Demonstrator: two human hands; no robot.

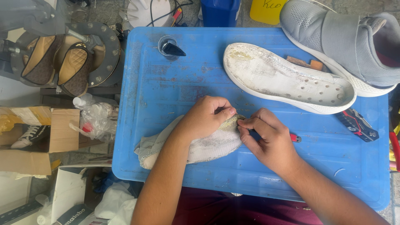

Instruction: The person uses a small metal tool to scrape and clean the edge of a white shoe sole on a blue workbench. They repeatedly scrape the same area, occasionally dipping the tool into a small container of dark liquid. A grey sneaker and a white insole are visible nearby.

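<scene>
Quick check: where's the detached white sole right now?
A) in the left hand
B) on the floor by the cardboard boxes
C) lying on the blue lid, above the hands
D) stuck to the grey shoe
C: the white sole lies alone, inner side up, on the blue lid, while the left hand and right hand both hold the white shoe upper nearer the person.

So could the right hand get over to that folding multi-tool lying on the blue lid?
Probably yes. The multi-tool lies in the open on the blue lid, just beyond the right hand, with nothing between them. That hand is busy, though, pinching the white shoe upper.
</scene>
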